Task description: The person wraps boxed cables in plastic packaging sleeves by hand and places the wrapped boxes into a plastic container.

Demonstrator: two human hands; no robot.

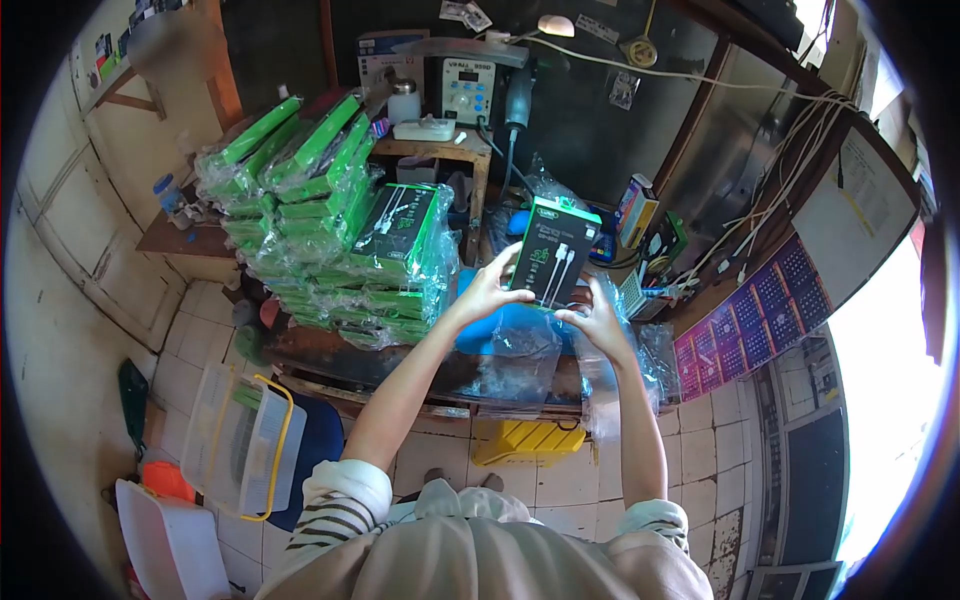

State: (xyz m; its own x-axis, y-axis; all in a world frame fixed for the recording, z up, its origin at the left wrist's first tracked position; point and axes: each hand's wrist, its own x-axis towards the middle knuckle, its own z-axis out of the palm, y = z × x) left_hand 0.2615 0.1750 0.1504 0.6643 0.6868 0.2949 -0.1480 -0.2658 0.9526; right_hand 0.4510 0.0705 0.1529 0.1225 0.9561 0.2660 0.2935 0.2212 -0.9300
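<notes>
A black and green cable box [553,255], printed with a picture of white cables, is held upright above the table. My left hand [490,288] grips its left side and lower corner, while my right hand [598,318] closes on its lower right corner. Clear plastic bags [518,358] lie on the table below the box, and more clear plastic hangs by my right forearm. To the left, a tall stack of similar green-edged boxes [325,215] in clear wrap rises from the table. One wrapped box [398,225] lies face up on its near right part.
Behind stands a small wooden shelf [430,148] with a soldering station [468,92]. Small boxes and loose cables crowd the right, above a purple calendar [755,310]. A clear bin [232,440] with a yellow handle and a yellow case [528,442] sit below the table.
</notes>
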